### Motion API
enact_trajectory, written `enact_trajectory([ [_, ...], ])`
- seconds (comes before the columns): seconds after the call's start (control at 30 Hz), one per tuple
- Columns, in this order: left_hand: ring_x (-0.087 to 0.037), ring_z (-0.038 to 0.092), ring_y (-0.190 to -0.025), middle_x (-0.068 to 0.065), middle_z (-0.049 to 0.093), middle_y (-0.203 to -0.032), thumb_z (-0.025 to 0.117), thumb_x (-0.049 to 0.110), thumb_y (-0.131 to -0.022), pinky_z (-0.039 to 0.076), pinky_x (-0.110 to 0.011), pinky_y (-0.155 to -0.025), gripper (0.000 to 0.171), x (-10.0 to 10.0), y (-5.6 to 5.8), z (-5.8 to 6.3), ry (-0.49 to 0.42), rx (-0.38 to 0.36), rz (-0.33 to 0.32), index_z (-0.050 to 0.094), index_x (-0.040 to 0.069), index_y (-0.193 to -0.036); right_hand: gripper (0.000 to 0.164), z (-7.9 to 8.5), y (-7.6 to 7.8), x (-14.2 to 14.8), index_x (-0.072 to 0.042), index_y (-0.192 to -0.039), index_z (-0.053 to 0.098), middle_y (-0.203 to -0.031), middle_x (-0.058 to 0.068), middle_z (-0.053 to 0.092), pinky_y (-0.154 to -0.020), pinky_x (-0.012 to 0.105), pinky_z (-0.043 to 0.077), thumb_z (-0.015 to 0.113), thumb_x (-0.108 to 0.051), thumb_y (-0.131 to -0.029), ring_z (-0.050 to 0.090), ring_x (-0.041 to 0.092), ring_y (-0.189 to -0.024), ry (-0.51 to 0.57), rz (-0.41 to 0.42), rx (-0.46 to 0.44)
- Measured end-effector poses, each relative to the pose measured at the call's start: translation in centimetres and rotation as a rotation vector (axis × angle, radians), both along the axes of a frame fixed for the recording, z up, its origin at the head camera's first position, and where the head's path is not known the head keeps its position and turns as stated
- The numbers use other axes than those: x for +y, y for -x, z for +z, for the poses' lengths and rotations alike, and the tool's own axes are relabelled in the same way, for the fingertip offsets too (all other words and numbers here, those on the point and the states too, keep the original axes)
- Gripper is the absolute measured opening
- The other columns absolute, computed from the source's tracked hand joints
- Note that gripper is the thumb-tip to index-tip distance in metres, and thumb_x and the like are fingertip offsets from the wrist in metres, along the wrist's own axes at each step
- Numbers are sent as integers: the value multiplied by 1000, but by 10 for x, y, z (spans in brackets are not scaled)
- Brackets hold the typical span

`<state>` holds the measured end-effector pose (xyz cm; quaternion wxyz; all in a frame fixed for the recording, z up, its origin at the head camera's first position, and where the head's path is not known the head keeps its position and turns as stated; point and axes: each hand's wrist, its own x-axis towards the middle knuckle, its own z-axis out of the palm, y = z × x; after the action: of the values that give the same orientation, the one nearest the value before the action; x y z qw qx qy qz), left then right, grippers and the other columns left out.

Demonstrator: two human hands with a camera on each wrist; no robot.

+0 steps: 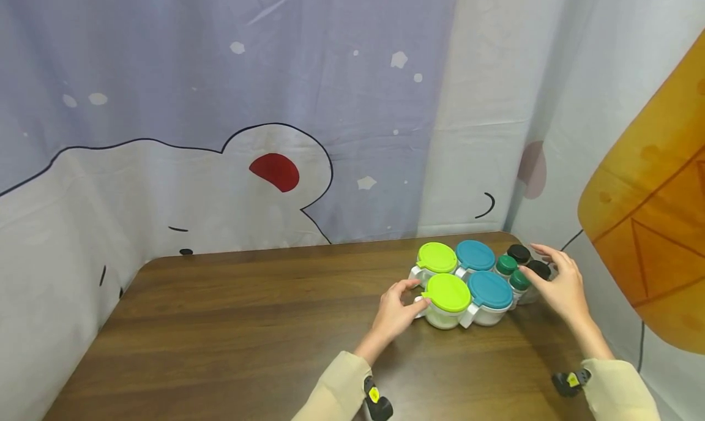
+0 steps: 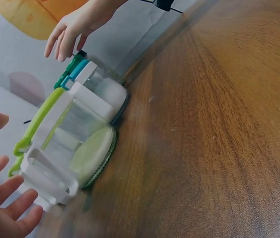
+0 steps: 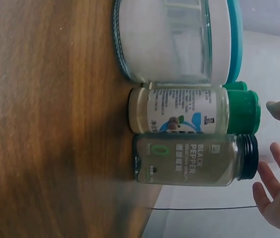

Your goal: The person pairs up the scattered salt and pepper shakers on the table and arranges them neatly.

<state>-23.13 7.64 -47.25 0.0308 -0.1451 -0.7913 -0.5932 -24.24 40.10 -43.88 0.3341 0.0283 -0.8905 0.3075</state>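
In the head view my left hand (image 1: 392,314) is at the near lime-lidded jar (image 1: 448,294), its fingers by the white handle. The left wrist view shows those fingers spread and loose, not curled round anything. My right hand (image 1: 564,291) hovers at the black-capped bottles, with a black pepper label on the nearer bottle (image 3: 184,159). Thumb and fingers there are relaxed and apart. Beside it stands a green-capped bottle (image 3: 187,110). Two jars with blue lids (image 1: 489,289) sit between the lime-lidded jars and the bottles.
A second lime-lidded jar (image 1: 437,257) and a second green-capped bottle (image 1: 506,264) stand in the back row. All are grouped at the right of the wooden table (image 1: 231,329). A printed curtain (image 1: 374,115) hangs behind and along the sides.
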Motion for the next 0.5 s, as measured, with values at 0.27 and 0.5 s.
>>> enact_trajectory([
  [0.27,-28,62,-104,-10,65,-119,72,27,-81,52,-36,-87,45,1,2,-2,21,-27,15,64,8,-120,53,-3,-3,6,-6,-128,58,-118,18,61,-81,16,32,77,-16,-80,45,13,-101,9,-20,-39],
  [0.5,-23,63,-100,-8,66,-118,74,28,-80,53,-35,-85,44,3,3,-8,32,-31,22,64,7,-118,53,-7,-4,11,-5,-129,57,-118,18,59,-78,16,32,76,-18,-81,38,-8,-98,17,-29,-62],
])
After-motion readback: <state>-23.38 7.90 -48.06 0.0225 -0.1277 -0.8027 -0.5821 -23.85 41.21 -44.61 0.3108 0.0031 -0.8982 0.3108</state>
